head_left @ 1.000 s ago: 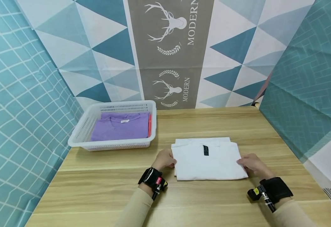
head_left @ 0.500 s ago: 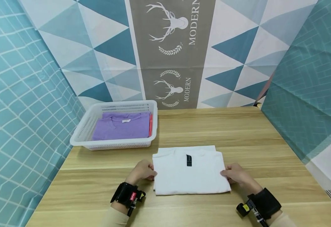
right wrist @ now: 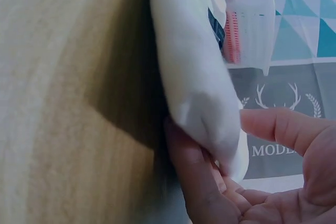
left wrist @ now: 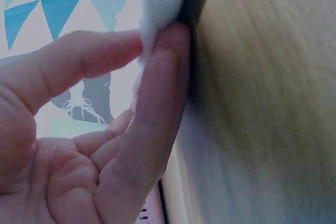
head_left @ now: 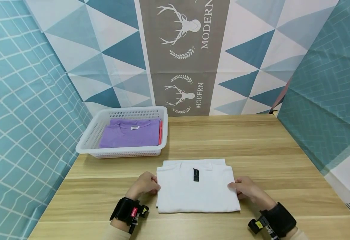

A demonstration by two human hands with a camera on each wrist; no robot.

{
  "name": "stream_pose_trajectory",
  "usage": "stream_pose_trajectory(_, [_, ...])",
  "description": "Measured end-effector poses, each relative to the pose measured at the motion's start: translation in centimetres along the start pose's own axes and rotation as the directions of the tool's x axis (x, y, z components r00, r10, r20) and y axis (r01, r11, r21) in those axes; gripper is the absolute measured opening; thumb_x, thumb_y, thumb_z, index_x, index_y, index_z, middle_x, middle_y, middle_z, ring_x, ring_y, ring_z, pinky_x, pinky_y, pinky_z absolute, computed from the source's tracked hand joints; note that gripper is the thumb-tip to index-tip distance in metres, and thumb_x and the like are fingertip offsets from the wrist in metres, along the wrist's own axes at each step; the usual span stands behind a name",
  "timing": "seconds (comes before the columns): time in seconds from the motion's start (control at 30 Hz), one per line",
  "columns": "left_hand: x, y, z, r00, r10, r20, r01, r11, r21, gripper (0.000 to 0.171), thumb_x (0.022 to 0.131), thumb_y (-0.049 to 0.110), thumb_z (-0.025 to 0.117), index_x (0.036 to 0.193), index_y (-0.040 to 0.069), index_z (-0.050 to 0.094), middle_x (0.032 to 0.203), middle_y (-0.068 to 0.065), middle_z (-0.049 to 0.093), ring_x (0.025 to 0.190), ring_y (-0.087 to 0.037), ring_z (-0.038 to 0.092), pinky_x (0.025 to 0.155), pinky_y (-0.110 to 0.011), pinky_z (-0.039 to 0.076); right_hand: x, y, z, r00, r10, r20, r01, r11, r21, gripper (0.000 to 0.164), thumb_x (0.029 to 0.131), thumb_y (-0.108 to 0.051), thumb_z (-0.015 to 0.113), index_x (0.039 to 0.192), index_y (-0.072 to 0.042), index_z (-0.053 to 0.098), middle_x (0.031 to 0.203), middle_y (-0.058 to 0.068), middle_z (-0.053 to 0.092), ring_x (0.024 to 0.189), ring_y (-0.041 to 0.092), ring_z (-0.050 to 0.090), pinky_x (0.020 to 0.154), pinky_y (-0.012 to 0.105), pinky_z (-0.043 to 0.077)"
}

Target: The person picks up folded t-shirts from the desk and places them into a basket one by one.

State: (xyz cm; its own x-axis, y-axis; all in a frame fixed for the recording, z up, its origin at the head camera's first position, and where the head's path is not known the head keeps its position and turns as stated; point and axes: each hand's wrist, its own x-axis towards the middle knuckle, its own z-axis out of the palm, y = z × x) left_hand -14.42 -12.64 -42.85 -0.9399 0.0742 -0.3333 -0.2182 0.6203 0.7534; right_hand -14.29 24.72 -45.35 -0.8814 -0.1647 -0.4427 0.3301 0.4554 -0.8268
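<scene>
A folded white shirt [head_left: 197, 195] with a black neck label lies flat near the front middle of the table, its collar side facing away from me. My left hand [head_left: 145, 185] pinches its left edge; in the left wrist view the thumb and index finger [left wrist: 157, 98] close on the white cloth [left wrist: 157, 3]. On the opposite edge my right hand [head_left: 247, 189] grips the shirt, thumb on top and fingers tucked under the thick fold [right wrist: 199, 77], as the right wrist view shows.
At the back left of the wooden table [head_left: 223, 140] stands a white perforated basket [head_left: 124, 152]. Inside it lie a folded purple shirt [head_left: 130, 135] and a red item [head_left: 160, 133] at its right side. Patterned cloth walls [head_left: 112, 50] border the table.
Both hands have drawn the white shirt leftward and toward the front of the table, more quickly at first and only slightly in the last half second. The basket stays in place.
</scene>
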Motion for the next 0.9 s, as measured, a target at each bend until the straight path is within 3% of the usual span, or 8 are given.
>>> stream_pose_trajectory(0.23, [1.0, 0.2, 0.3, 0.996, -0.05, -0.08, 0.044, 0.996, -0.072, 0.018, 0.08, 0.005, 0.067, 0.068, 0.004, 0.054, 0.063, 0.002, 0.051, 0.061, -0.011, 0.052, 0.057, -0.022, 0.041, 1.0, -0.3, -0.4, 0.995, 0.064, -0.072, -0.062, 0.997, 0.036, 0.019, 0.093, -0.012, 0.056, 0.096, 0.007, 0.06, 0.078, 0.004, 0.056, 0.073, 0.013, 0.057, 0.066, 0.028, 0.056])
stream_pose_trajectory(0.43, [1.9, 0.3, 0.3, 0.99, -0.081, -0.119, 0.066, 0.99, -0.125, 0.016, 0.083, 0.013, 0.069, 0.076, 0.002, 0.06, 0.067, 0.002, 0.052, 0.065, -0.012, 0.05, 0.059, -0.023, 0.041, 1.8, -0.6, -0.6, 0.994, 0.058, -0.089, -0.053, 0.997, 0.06, 0.022, 0.093, -0.013, 0.057, 0.099, 0.008, 0.061, 0.081, 0.004, 0.059, 0.075, 0.013, 0.057, 0.067, 0.027, 0.056])
stream_pose_trajectory(0.63, [2.4, 0.7, 0.9, 0.989, -0.058, -0.137, 0.042, 0.992, -0.117, 0.02, 0.082, 0.012, 0.07, 0.088, -0.005, 0.064, 0.072, -0.002, 0.052, 0.066, -0.013, 0.048, 0.057, -0.023, 0.04, 2.5, -0.8, -0.3, 0.995, 0.031, -0.094, -0.021, 0.994, 0.11, 0.024, 0.091, -0.012, 0.06, 0.1, 0.011, 0.062, 0.077, 0.001, 0.063, 0.07, 0.01, 0.061, 0.065, 0.027, 0.055])
stream_pose_trajectory(0.9, [2.5, 1.0, 1.5, 0.993, 0.004, -0.117, -0.023, 0.987, -0.162, 0.028, 0.081, 0.008, 0.071, 0.102, -0.009, 0.063, 0.096, -0.016, 0.066, 0.079, -0.016, 0.058, 0.071, -0.03, 0.054, 3.3, -1.0, 0.6, 0.992, 0.037, -0.119, -0.025, 0.994, 0.102, 0.024, 0.09, -0.013, 0.061, 0.1, 0.009, 0.061, 0.062, -0.003, 0.058, 0.055, 0.009, 0.053, 0.056, 0.025, 0.048])
